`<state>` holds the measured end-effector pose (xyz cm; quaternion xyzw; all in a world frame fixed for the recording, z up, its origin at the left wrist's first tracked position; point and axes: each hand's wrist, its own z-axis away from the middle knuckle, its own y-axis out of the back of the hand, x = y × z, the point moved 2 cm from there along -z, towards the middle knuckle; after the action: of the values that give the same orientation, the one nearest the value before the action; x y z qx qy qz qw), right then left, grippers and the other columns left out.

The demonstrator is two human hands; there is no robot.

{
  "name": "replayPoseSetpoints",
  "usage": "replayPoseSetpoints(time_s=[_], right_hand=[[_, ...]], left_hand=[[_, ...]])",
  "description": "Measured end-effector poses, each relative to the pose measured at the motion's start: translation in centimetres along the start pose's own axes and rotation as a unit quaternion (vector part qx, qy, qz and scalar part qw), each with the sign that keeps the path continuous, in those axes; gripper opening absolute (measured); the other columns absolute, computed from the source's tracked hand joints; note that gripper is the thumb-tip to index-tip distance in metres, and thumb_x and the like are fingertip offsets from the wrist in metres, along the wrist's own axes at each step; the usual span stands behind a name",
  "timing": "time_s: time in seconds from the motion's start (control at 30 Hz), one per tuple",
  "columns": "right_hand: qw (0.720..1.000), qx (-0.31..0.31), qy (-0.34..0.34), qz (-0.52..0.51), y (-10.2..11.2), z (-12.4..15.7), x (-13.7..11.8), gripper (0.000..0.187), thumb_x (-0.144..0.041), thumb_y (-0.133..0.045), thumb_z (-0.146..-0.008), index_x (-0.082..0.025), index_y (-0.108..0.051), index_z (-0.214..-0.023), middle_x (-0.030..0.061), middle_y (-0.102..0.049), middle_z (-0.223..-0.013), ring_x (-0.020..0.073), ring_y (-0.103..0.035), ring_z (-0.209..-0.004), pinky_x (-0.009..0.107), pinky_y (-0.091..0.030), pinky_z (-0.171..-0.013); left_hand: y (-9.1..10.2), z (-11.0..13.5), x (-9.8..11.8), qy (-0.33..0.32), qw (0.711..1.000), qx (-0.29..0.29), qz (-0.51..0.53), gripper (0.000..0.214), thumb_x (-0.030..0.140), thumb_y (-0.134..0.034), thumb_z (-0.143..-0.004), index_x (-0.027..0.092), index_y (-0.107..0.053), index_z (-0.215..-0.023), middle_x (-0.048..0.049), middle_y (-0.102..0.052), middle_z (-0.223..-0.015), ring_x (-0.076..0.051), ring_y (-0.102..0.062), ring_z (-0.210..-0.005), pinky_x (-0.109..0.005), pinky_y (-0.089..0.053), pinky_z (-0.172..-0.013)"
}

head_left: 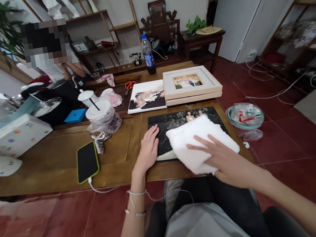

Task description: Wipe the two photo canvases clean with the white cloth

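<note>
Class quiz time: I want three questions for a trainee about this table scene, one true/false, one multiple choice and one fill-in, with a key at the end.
1. True or false: the right hand lies spread flat on a white cloth.
2. What do the left hand fingers rest on? A) a green-cased phone B) the dark photo print C) orange-handled scissors
3. Fill in: the bottle at the table's far edge has a ____ cap.

Key: 1 true; 2 B; 3 blue.
</note>
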<state>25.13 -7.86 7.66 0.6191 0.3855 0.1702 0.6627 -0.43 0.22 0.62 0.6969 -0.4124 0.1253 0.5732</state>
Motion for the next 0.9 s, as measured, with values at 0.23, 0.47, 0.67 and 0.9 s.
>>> replayPoseSetpoints(time_s=[0.23,0.47,0.67,0.9], right_hand=[[0.986,0.073,-0.136,0.067,0.8,-2.0,8.2,0.046,-0.005,-0.044,-0.067,-0.019,-0.064,-0.106,0.0056,-0.036,-0.146,0.0301,-0.018,-0.138,0.06,-0.018,-0.108],[0.972,0.09,-0.173,0.132,-0.6,-6.0,5.6,0.046,-0.008,-0.051,-0.068,-0.02,-0.065,-0.11,0.0071,-0.036,-0.146,0.0399,-0.019,-0.136,0.07,-0.015,-0.102],[0.994,0.047,-0.044,0.083,-2.0,-3.5,-0.9,0.033,-0.007,-0.054,-0.065,-0.02,-0.072,-0.09,0.0032,-0.028,-0.15,0.0376,-0.011,-0.138,0.065,-0.009,-0.108],[0.999,0.006,-0.036,0.025,-0.2,1.4,0.3,0.044,0.0,-0.042,-0.059,-0.02,-0.067,-0.089,-0.0016,-0.031,-0.148,0.0263,-0.01,-0.14,0.057,-0.011,-0.113]], left_hand=[[-0.1,0.0,-0.2,0.003,1.0,0.002,0.0,0.042,0.026,-0.033,-0.094,0.025,-0.04,-0.135,-0.0079,-0.037,-0.145,-0.021,-0.03,-0.135,-0.052,-0.023,-0.11],[-0.1,0.0,-0.2,-0.005,1.0,0.006,0.002,0.041,0.027,-0.033,-0.094,0.026,-0.041,-0.135,-0.0078,-0.038,-0.144,-0.022,-0.031,-0.135,-0.052,-0.024,-0.11],[-0.1,0.0,-0.1,0.001,1.0,0.003,-0.001,0.041,0.027,-0.033,-0.094,0.026,-0.04,-0.135,-0.007,-0.038,-0.144,-0.021,-0.03,-0.135,-0.051,-0.023,-0.111],[-0.1,0.0,-0.1,0.002,1.0,0.002,0.001,0.042,0.027,-0.033,-0.094,0.025,-0.04,-0.136,-0.0068,-0.037,-0.145,-0.021,-0.03,-0.136,-0.05,-0.022,-0.111]])
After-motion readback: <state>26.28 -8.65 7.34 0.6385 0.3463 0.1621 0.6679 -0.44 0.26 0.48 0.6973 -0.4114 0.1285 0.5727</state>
